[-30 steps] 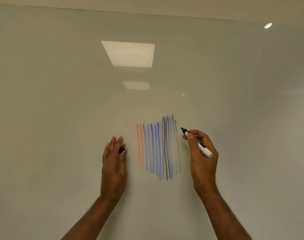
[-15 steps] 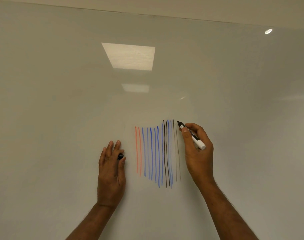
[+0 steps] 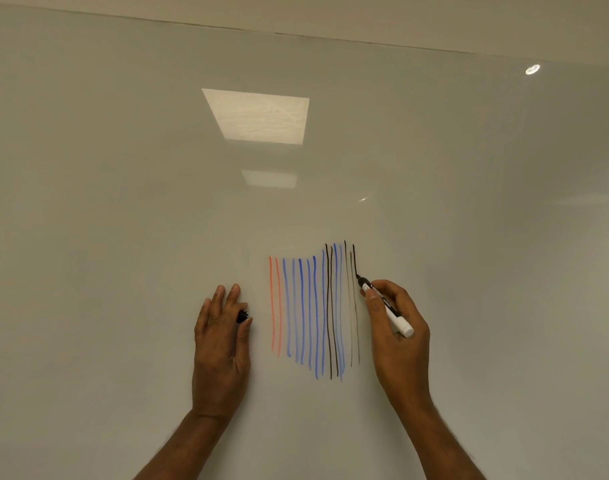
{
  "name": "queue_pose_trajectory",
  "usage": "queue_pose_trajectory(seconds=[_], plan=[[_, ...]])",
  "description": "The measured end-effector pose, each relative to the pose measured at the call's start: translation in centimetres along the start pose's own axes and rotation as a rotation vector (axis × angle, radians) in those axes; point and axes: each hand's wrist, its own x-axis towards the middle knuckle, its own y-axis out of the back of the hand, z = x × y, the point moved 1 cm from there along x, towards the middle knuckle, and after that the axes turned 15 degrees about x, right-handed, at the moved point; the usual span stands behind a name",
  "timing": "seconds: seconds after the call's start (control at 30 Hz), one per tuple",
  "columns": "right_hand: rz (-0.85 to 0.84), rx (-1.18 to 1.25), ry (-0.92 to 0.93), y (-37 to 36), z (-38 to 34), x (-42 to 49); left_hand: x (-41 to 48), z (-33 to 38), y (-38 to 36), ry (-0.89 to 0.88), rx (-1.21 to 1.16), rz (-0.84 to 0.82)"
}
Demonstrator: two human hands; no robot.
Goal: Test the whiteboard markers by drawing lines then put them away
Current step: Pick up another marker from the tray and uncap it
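My right hand [image 3: 398,336] grips a white-barrelled black marker [image 3: 386,306], its tip touching the whiteboard [image 3: 123,237] at the lower end of a short fresh black stroke. Left of the tip stand several vertical test lines [image 3: 313,306]: two orange, several blue, several black or grey. My left hand [image 3: 221,344] lies against the board left of the lines and holds the marker's black cap [image 3: 242,316] between thumb and forefinger, with the other fingers straight.
The glossy board fills nearly the whole view and reflects a square ceiling light [image 3: 258,116] and a small spot lamp [image 3: 532,69]. Its top edge [image 3: 331,38] runs across the upper part of the view.
My right hand brought the marker up to the top right of the lines and has drawn a new black stroke downward. The left hand has stayed in place on the board.
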Motion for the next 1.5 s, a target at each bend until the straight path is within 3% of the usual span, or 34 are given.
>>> queue_pose_trajectory(seconds=[0.53, 0.97, 1.23, 1.5], plan=[[0.097, -0.042, -0.206, 5.5, 4.8, -8.7, 0.1, 0.0, -0.1, -0.053, 0.034, 0.034], [-0.03, 0.076, 0.045, -0.3, -2.1, 0.9, 0.0, 0.1, 0.0, -0.029, 0.031, 0.021], [-0.03, 0.021, 0.065, -1.7, -1.3, 3.1, 0.0, 0.2, 0.0, -0.035, 0.032, 0.02], [0.008, 0.001, 0.004, 0.6, 0.3, -1.0, 0.1, 0.2, 0.0, -0.052, 0.042, 0.04]])
